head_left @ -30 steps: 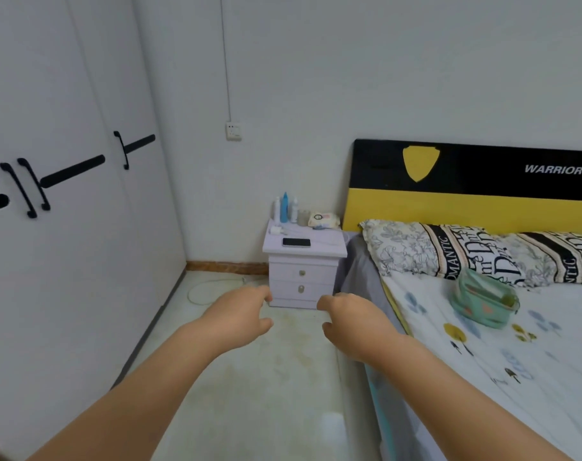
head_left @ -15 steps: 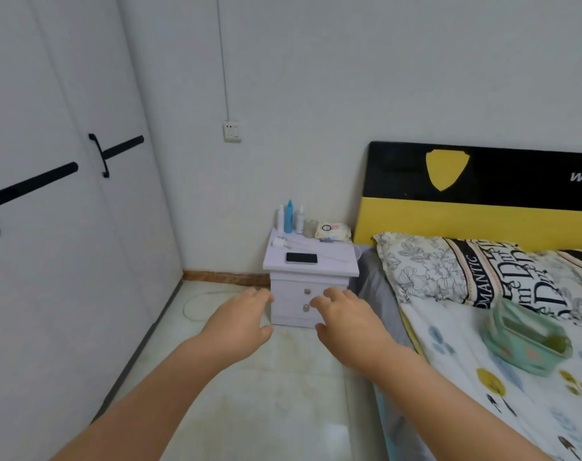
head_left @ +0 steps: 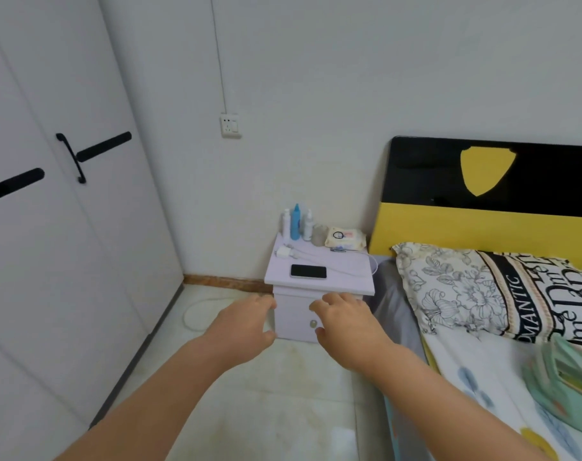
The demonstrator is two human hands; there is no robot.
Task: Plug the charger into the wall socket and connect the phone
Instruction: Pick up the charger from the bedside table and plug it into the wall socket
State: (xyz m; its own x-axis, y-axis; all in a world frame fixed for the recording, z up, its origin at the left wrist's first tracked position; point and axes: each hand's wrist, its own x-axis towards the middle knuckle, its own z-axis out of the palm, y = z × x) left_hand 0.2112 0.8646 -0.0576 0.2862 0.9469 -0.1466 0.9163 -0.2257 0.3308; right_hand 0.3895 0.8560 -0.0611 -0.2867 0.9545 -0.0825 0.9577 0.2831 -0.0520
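Note:
A black phone (head_left: 308, 271) lies flat near the front of a small lilac nightstand (head_left: 346, 283). Behind it at the left rear sits a white charger (head_left: 284, 252), and its white cable (head_left: 342, 265) trails across the top to the right edge. The white wall socket (head_left: 230, 125) is on the wall above and left of the nightstand. My left hand (head_left: 246, 324) and my right hand (head_left: 347, 322) reach forward side by side in front of the nightstand, fingers loosely apart, holding nothing.
Bottles (head_left: 296, 222) and a wipes pack (head_left: 344, 238) stand at the nightstand's back. A bed with a patterned pillow (head_left: 502, 291) and a green pouch (head_left: 569, 390) fills the right. White wardrobe doors (head_left: 60, 227) line the left. A cord loop (head_left: 196, 314) lies on the floor.
The view has moved closer to the nightstand and the wall. Both hands have stretched further forward and now overlap the nightstand's front.

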